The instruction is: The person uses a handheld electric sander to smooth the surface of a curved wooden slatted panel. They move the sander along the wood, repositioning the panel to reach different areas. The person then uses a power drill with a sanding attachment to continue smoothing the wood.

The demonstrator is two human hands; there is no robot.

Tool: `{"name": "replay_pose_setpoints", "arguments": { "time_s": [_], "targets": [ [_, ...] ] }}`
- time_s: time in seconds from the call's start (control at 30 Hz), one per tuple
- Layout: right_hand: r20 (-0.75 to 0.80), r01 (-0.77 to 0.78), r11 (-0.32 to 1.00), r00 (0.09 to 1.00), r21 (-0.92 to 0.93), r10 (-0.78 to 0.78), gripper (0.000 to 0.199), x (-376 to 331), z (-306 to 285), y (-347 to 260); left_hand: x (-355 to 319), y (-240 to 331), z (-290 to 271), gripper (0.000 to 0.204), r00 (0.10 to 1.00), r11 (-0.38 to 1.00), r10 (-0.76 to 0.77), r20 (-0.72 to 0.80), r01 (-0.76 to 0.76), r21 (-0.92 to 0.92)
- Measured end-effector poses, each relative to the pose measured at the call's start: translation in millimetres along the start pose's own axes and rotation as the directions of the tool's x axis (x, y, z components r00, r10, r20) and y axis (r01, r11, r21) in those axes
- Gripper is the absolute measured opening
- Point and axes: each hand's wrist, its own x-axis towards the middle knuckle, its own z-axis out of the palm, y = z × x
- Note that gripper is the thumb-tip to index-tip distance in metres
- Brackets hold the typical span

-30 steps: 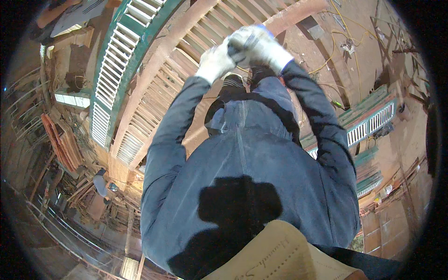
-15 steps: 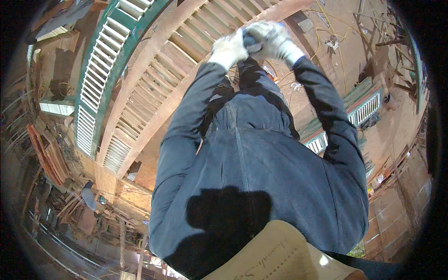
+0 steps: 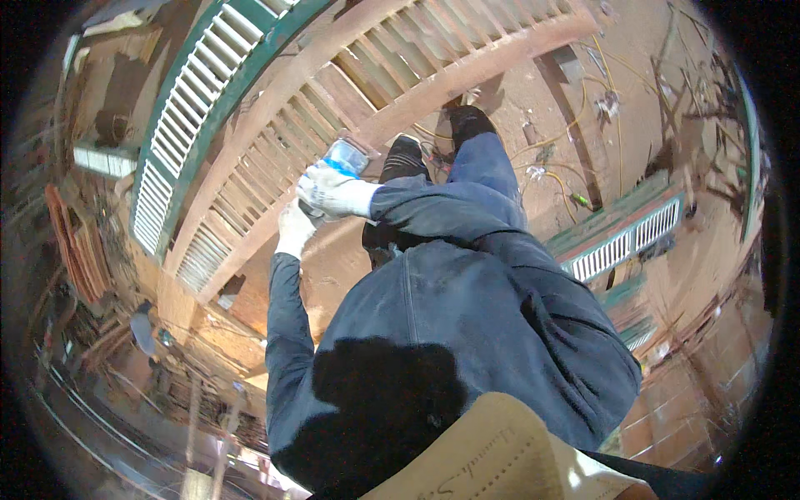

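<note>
Both my gloved hands are closed around a hand-held power tool (image 3: 348, 157) that looks like a sander, with a clear and blue box at its far end. My right hand (image 3: 336, 192) reaches across my body and grips its middle. Lower and to the left, my left hand (image 3: 297, 228) holds its rear, where the fingers are partly hidden. The tool is over the near rail of a long louvred wooden shutter (image 3: 417, 98) with bare, reddish-brown wood. Whether it touches the rail, I cannot tell.
Beyond lies a green shutter (image 3: 271, 37) with white slats. More green and white shutters (image 3: 625, 242) are stacked at the right. A yellow cord (image 3: 620, 167) and scraps litter the ground near my feet. Planks (image 3: 77, 250) lean at the left, near another person (image 3: 142, 329).
Both hands have carried the tool left and nearer along the shutter. My right arm now crosses my body, and the view has shifted a little.
</note>
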Motion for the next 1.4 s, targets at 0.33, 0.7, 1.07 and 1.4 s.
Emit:
{"name": "replay_pose_setpoints", "arguments": {
  "time_s": [0.33,0.7,1.07,1.4],
  "targets": [
    [0.171,0.11,0.994,0.98,-0.027,-0.103,0.031,-27.4,-97.2,83.8,31.4,135.1,-48.3,0.07,0.995,0.968,-0.092,0.034,0.097,-0.233],
    [0.414,0.271,0.955,0.888,-0.12,-0.2,0.07,-129.2,-259.9,202.9,56.2,363.4,-68.8,0.043,0.967,0.857,-0.161,0.198,0.237,-0.458],
    [0.595,0.446,0.873,0.762,-0.197,-0.255,0.077,15.5,-231.4,220.2,105.2,272.0,-137.0,0.053,0.952,0.76,-0.277,0.128,0.298,-0.578],
    [0.489,0.322,0.823,0.87,-0.468,-0.062,0.06,127.3,-269.6,245.4,249.4,220.7,-153.0,0.041,0.944,0.776,-0.188,-0.273,-0.028,-0.63]
  ]
}}
